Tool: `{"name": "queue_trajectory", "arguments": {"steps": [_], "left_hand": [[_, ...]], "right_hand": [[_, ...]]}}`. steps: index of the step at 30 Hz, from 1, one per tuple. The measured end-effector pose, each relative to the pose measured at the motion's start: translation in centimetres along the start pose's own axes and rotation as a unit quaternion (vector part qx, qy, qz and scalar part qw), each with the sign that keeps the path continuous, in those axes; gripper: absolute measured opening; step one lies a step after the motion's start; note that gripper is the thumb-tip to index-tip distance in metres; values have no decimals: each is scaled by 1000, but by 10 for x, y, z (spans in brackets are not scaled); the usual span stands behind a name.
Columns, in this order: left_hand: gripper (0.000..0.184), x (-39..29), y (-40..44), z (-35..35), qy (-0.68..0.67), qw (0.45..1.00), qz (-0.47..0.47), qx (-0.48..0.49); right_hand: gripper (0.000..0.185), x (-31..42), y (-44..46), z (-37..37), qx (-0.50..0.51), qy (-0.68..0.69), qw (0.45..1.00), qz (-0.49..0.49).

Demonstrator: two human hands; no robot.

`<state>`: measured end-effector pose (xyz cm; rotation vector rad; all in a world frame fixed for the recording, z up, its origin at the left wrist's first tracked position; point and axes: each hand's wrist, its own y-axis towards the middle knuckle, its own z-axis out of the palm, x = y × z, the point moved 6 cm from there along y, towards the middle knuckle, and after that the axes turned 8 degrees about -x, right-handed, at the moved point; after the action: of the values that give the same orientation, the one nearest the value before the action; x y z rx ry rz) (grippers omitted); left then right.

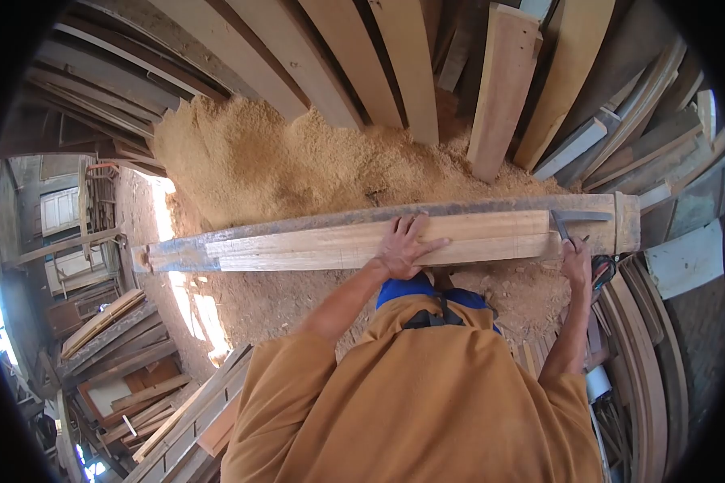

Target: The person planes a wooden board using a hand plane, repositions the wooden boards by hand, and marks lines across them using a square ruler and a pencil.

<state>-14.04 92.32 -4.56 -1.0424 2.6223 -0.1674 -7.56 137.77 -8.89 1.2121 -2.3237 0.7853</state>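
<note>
A long pale wooden board lies along a narrow, worn workbench. My left hand rests on the board near its middle, its fingers spread. At the board's right end, my right hand has its fingers closed near the lower part of a dark metal square. One arm of the square stretches to the right over the bench, the other slants down to my fingers. A thin pointed thing, too small to name, shows by my right fingertips.
Beyond the bench is a heap of sawdust, with long planks leaning above it. A red and black object sits near the bench's right end. Stacked timber stands at lower left, and curved boards at lower right.
</note>
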Motion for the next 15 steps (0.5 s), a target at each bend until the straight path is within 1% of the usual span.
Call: {"name": "queue_trajectory", "arguments": {"steps": [1,4,7,10,13,15], "left_hand": [[98,0,0,0,-3,1000,0,-3],[98,1,0,0,-7,1000,-1,2],[98,1,0,-1,-17,1000,-3,9],[98,2,0,-1,-28,1000,-5,7],[99,2,-2,-1,-33,999,-6,1],[99,2,-2,0,-36,999,-9,9]], "right_hand": [[29,1,0,-2,-15,-6,1000,-9],[29,8,-6,1,12,7,1000,-22],[30,6,-10,-2,21,72,994,84],[32,-33,10,2,-88,-8,996,-17],[33,-66,23,6,-93,-7,993,79],[34,-90,31,13,-99,-31,991,80]]}}
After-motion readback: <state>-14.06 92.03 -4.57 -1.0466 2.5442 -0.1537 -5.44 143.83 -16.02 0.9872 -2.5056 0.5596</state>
